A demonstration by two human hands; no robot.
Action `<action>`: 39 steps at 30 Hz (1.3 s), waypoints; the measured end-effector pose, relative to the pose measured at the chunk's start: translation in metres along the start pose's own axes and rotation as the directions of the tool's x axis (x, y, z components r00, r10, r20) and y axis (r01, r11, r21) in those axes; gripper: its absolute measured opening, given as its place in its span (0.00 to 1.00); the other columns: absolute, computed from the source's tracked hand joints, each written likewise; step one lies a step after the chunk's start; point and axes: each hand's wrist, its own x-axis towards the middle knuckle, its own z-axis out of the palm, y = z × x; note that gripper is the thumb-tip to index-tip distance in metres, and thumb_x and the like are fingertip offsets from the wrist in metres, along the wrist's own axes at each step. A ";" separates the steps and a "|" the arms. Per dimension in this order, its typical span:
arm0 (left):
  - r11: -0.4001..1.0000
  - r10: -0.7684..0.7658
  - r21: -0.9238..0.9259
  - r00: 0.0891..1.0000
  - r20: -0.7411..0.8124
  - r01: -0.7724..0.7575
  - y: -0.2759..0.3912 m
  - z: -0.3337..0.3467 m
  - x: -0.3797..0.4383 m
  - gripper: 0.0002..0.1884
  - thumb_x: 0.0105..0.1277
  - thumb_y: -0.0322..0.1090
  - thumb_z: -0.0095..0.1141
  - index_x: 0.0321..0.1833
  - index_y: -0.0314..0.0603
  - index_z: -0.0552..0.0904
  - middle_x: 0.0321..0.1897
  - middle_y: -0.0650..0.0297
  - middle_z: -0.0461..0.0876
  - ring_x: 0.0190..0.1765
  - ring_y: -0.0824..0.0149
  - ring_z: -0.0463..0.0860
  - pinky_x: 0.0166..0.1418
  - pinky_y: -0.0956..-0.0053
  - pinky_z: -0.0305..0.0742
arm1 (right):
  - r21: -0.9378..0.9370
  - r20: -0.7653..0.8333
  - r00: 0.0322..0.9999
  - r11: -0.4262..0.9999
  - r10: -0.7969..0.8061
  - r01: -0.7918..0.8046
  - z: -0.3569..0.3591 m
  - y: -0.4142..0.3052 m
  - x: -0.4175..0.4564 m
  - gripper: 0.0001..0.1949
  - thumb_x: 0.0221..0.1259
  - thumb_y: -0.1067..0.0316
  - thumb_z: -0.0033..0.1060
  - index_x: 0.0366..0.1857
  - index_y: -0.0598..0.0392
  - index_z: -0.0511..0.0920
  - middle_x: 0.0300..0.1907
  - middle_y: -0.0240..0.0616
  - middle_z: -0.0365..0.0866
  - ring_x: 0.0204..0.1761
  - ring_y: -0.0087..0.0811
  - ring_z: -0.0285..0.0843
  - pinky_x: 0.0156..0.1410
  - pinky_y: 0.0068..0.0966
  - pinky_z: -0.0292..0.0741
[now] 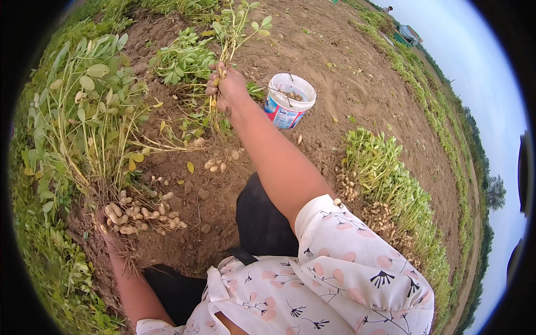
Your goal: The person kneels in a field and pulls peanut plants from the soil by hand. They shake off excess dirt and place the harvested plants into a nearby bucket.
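Observation:
My right hand (228, 86) is stretched forward and grips the thin stems of a peanut plant (228, 48). Its leaves point away from me, and below the fist its stems trail toward a few pale pods (215, 164) near the soil. At lower left, my left hand (103, 226) is at the base of a larger leafy peanut plant (100, 138), its fingers mostly hidden by roots and pods. A thick cluster of peanut pods (140, 215) spreads beside that hand, with fine roots hanging over the wrist.
Beyond my right forearm stands a white plastic bucket (292, 106) with a wire handle and some peanuts inside. Pulled peanut plants (385, 176) lie in a row at right, pods (381, 217) toward me. More green plants (54, 268) grow at left. Brown soil (331, 50) stretches ahead.

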 end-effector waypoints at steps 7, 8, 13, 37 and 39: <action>0.962 -0.157 -0.167 0.937 0.311 0.216 -0.011 0.092 -0.031 0.24 0.81 0.55 0.46 0.57 0.39 0.79 0.49 0.57 0.83 0.45 0.60 0.86 0.48 0.65 0.88 | 0.162 -0.062 0.997 0.986 0.046 -0.036 0.063 0.096 -0.029 0.12 0.83 0.60 0.38 0.49 0.49 0.76 0.34 0.29 0.78 0.28 0.26 0.69 0.30 0.30 0.70; 0.953 -0.170 -0.179 0.918 0.358 0.246 -0.012 0.102 -0.033 0.23 0.81 0.54 0.45 0.56 0.39 0.79 0.48 0.57 0.83 0.45 0.61 0.85 0.47 0.65 0.87 | 0.243 -0.108 0.991 0.969 0.078 -0.050 0.067 0.114 -0.030 0.12 0.83 0.59 0.39 0.49 0.49 0.77 0.36 0.31 0.80 0.30 0.29 0.73 0.32 0.30 0.73; 0.894 -0.179 -0.262 0.826 0.535 0.364 -0.024 0.133 -0.042 0.21 0.82 0.52 0.45 0.51 0.40 0.79 0.44 0.59 0.82 0.40 0.62 0.84 0.43 0.65 0.86 | -0.072 -0.030 0.992 0.991 -0.119 0.117 0.052 0.168 -0.044 0.15 0.74 0.67 0.52 0.59 0.59 0.78 0.50 0.45 0.86 0.49 0.35 0.82 0.56 0.34 0.77; 0.962 -0.084 -0.256 0.996 0.038 0.091 0.007 -0.006 0.026 0.26 0.81 0.55 0.43 0.63 0.39 0.78 0.54 0.54 0.83 0.50 0.56 0.87 0.52 0.60 0.90 | -0.912 0.015 0.425 0.186 0.905 -0.365 0.043 0.118 -0.086 0.48 0.75 0.23 0.23 0.86 0.48 0.35 0.85 0.60 0.43 0.82 0.62 0.55 0.81 0.65 0.56; 0.963 -0.081 -0.253 0.995 0.058 0.093 0.011 0.004 0.019 0.26 0.81 0.56 0.43 0.63 0.39 0.78 0.53 0.54 0.83 0.49 0.56 0.87 0.51 0.60 0.90 | -0.854 0.118 0.375 0.287 0.919 -0.435 0.049 0.127 -0.091 0.48 0.75 0.22 0.23 0.86 0.46 0.31 0.86 0.59 0.40 0.84 0.59 0.49 0.83 0.64 0.53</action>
